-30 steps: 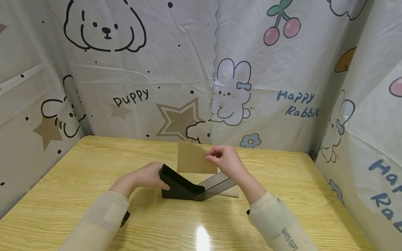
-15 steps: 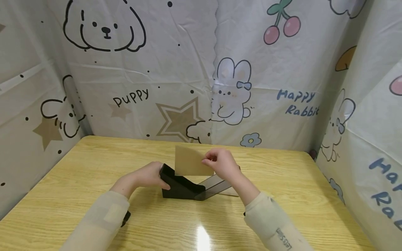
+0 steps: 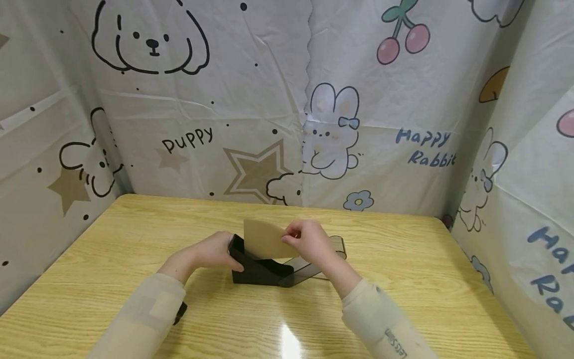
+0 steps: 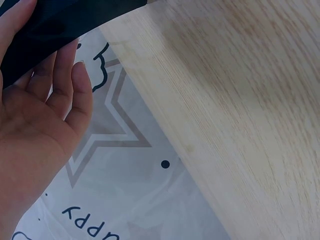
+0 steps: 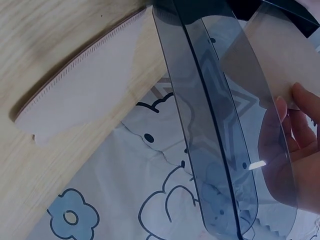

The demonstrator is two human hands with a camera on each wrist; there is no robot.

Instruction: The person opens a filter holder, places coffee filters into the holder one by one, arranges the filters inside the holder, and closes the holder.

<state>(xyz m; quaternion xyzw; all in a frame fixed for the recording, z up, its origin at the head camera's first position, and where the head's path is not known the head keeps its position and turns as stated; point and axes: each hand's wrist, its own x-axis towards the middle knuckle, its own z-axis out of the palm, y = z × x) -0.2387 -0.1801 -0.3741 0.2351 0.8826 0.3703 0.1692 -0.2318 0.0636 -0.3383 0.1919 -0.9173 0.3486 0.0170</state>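
Observation:
A black box [image 3: 262, 273] with a hinged see-through grey lid [image 3: 309, 269] stands on the table, its lid swung over to the right. My left hand [image 3: 217, 252] grips the box's left end, thumb on the near side; in the left wrist view its fingers lie against the black wall. Between thumb and fingertips, my right hand [image 3: 311, 242] pinches a tan paper coffee filter [image 3: 264, 240] by its right edge. The filter stands upright, its lower left part down in the box's opening. The right wrist view shows the pinched filter [image 5: 280, 55] beyond the lid.
Behind the lid, a pale filter paper or stack [image 5: 82, 82] with a crimped edge lies on the wooden table [image 3: 148, 224]. A small dark object [image 3: 180, 313] shows beside the left sleeve. Printed curtains [image 3: 251, 99] hang behind the table and at both sides.
My right hand has moved left and down with the coffee filter, bringing its lower edge from above the box into the opening. The left hand and the box have hardly moved.

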